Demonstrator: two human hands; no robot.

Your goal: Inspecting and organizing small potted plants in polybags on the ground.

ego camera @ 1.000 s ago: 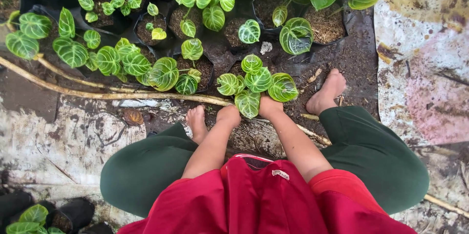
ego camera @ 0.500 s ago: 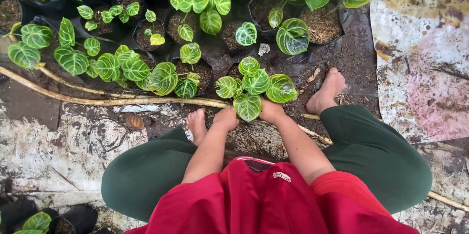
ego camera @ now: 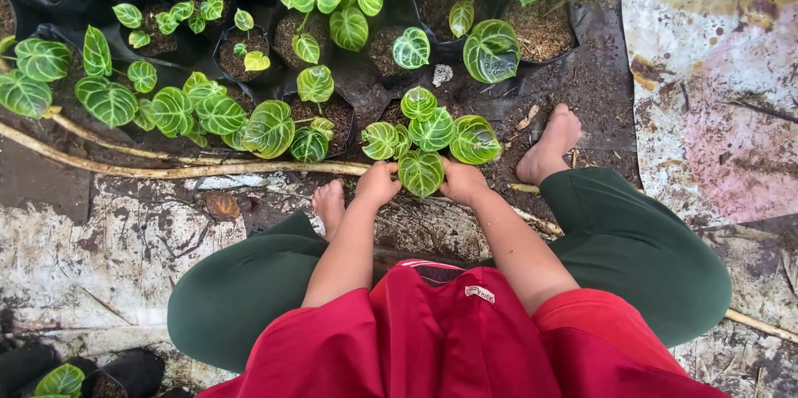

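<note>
Head view, person squatting on soil-covered ground. Left hand (ego camera: 378,183) and right hand (ego camera: 463,182) are both closed around the sides of a small potted plant (ego camera: 428,140), one hand on each flank; the pot itself is hidden under the leaves and fingers, so the exact grip cannot be told. The plant, with dark green white-veined heart-shaped leaves, sits between the hands, just beyond the fingertips. A bare foot (ego camera: 331,202) lies just beside the left hand; the other foot (ego camera: 549,148) lies near the right hand, outward. A long pale stick (ego camera: 166,169) runs outward from the left hand. More potted plants in black bags (ego camera: 307,40) stand beyond both hands.
</note>
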